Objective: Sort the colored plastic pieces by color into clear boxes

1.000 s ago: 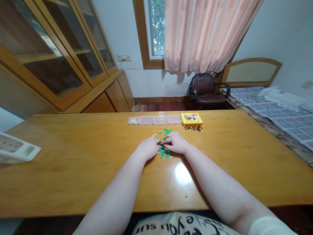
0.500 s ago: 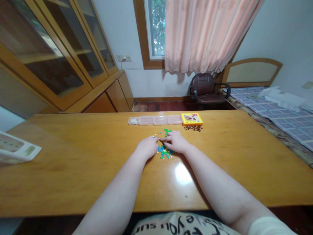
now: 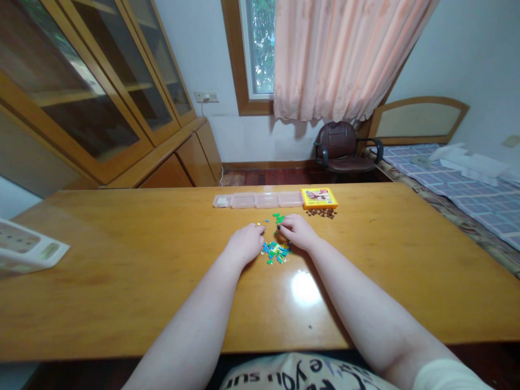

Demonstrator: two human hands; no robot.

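A small pile of blue, green, yellow and white building bricks point(image 3: 277, 251) lies on the table between my hands. My left hand point(image 3: 247, 242) rests just left of the pile, fingers bent together at a few tiny loose pieces; whatever is in them is too small to make out. Beyond the pile, my right hand point(image 3: 298, 231) is curled beside a little group of green bricks point(image 3: 278, 217). Its thumb and fingers come close together, and I cannot see what lies between them.
A row of clear plastic trays point(image 3: 266, 201) stands along the far table edge, beside a yellow box point(image 3: 319, 198). Brown pieces point(image 3: 321, 213) are heaped in front of that box. A white plastic object point(image 3: 32, 248) sits at the left; an armchair point(image 3: 340, 146) is behind the table.
My right hand has drawn away from my left, moving right toward the green bricks with its fingers curling in. More of the mixed pile shows. My left hand has barely moved.
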